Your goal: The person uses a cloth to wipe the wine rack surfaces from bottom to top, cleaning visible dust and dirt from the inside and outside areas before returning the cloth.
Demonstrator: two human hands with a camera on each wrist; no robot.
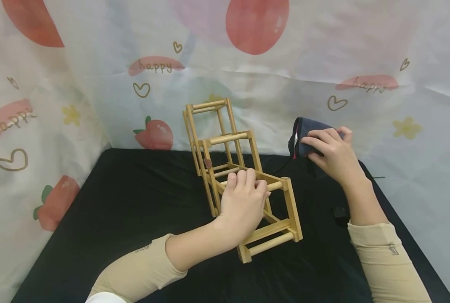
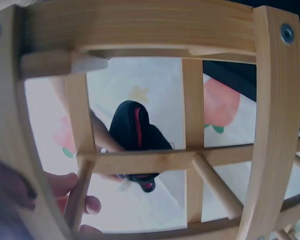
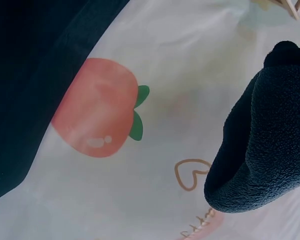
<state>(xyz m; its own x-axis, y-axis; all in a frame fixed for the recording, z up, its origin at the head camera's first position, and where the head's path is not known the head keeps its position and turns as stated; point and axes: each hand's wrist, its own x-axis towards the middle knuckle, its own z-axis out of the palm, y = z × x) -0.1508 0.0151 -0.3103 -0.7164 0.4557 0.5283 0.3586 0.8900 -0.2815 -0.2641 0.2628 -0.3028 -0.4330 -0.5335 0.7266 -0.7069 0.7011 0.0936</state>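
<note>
A light wooden rack of stepped frames and round rods stands on the black cloth in the head view. My left hand grips one of its upper rods near the front. In the left wrist view its fingertips curl round a thin rod beside the wooden frame. Raised to the right of the rack, my right hand holds a dark navy fabric item with black and red edging. Fuzzy and hollow at one end, this navy item has an unclear kind. No right fingers show in the right wrist view.
Black cloth covers the table. Printed curtains hang close behind and at both sides. A small black object lies near the right forearm. On the rack's left post sits a small brown piece.
</note>
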